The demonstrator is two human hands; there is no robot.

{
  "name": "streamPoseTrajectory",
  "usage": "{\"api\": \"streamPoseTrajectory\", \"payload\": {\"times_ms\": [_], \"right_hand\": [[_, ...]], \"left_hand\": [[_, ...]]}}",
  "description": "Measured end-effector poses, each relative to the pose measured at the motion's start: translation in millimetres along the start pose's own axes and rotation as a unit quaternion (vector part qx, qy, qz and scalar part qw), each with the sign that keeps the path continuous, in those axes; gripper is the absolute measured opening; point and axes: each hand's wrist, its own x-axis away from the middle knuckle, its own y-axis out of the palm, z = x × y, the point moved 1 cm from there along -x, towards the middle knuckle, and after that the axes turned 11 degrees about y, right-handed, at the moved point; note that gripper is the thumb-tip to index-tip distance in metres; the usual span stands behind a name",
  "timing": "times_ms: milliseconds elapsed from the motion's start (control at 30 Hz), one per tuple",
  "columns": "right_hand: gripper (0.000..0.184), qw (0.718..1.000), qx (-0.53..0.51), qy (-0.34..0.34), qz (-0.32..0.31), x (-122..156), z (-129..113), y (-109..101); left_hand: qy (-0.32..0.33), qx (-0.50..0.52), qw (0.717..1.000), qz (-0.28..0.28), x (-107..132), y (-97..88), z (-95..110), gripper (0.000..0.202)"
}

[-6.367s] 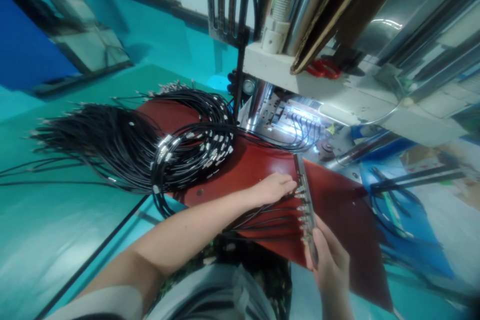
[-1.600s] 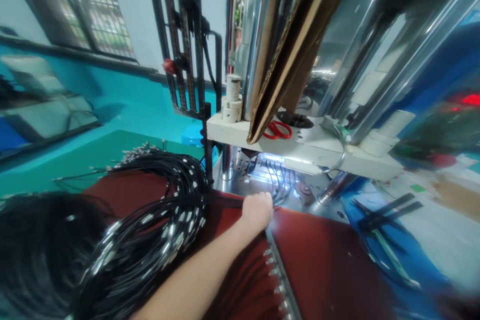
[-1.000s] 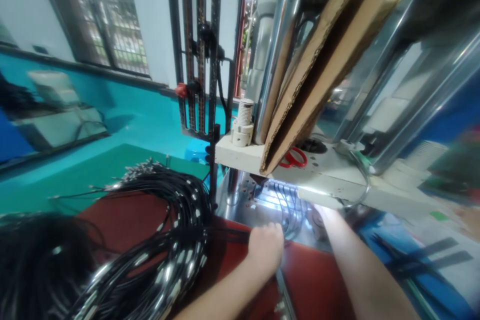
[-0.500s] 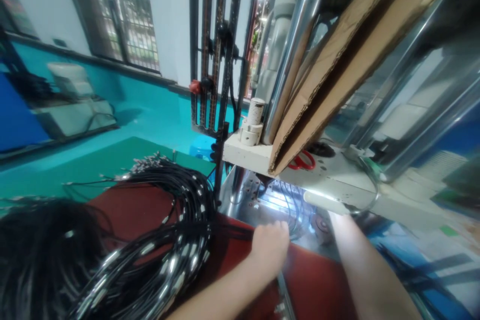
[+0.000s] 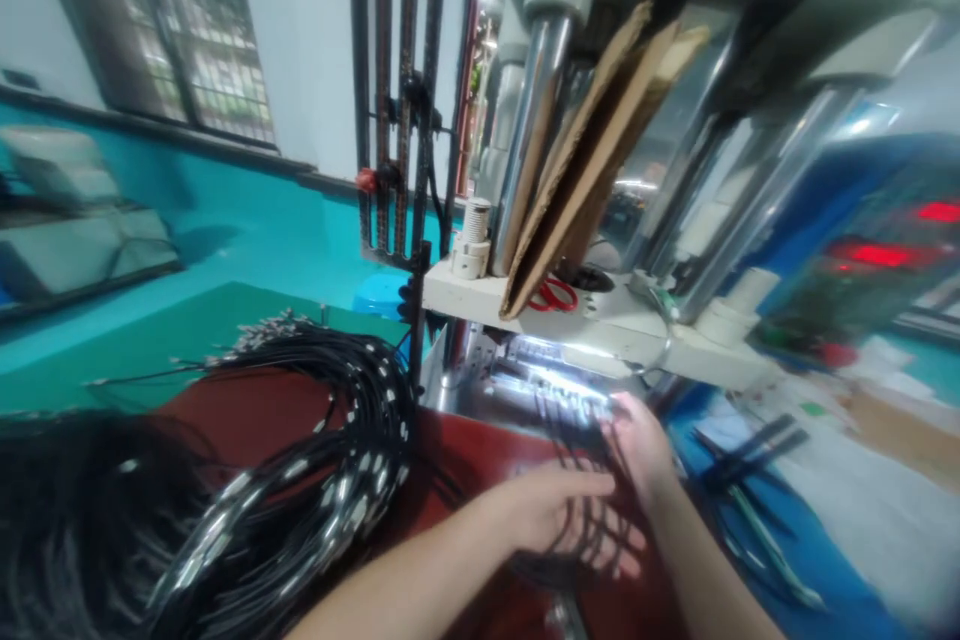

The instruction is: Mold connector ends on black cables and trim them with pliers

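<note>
My left hand reaches over the red mat with its fingers stretched out flat. A bunch of thin black cables hangs across and just past those fingers. My right hand is right beside it, in front of the lit opening of the press machine. Its fingers curl round the upper ends of the same cables. Motion blurs both hands. The end of a metal connector bar shows at the bottom edge below the hands.
A big coil of black cables with silver ends covers the left of the mat. On the machine's white ledge lie red scissors, and cardboard sheets lean there. Black tools lie at right.
My left hand has opened and moved right, away from the machine opening. My right hand has drawn back out of the opening, and black cables have come out with it.
</note>
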Motion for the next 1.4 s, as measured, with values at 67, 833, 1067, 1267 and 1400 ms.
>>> {"api": "streamPoseTrajectory", "payload": {"times_ms": [67, 833, 1067, 1267, 1400], "right_hand": [[0.013, 1.0, -0.025, 0.012, -0.003, 22.0, 5.6, -9.3], [0.022, 0.988, -0.096, 0.016, 0.122, 107.2, 28.1, -103.9], [0.035, 0.993, 0.023, 0.059, 0.097, 128.4, 31.3, -158.2], [0.027, 0.962, 0.27, 0.051, 0.009, 140.4, 25.3, -188.5], [0.01, 0.843, 0.531, -0.079, 0.005, 138.0, 18.5, -191.1]], "left_hand": [[0.008, 0.047, 0.999, 0.004, -1.1, 13.6, -14.6, 0.027], [-0.142, -0.246, 0.958, -0.028, 89.4, 67.9, -97.4, 0.038], [0.135, -0.321, 0.928, 0.13, 57.7, 66.3, -21.6, 0.035], [0.008, -0.255, 0.94, 0.228, 4.5, 17.8, -30.6, 0.028], [-0.01, -0.244, 0.939, 0.241, 1.0, 6.2, -42.7, 0.028]]}}
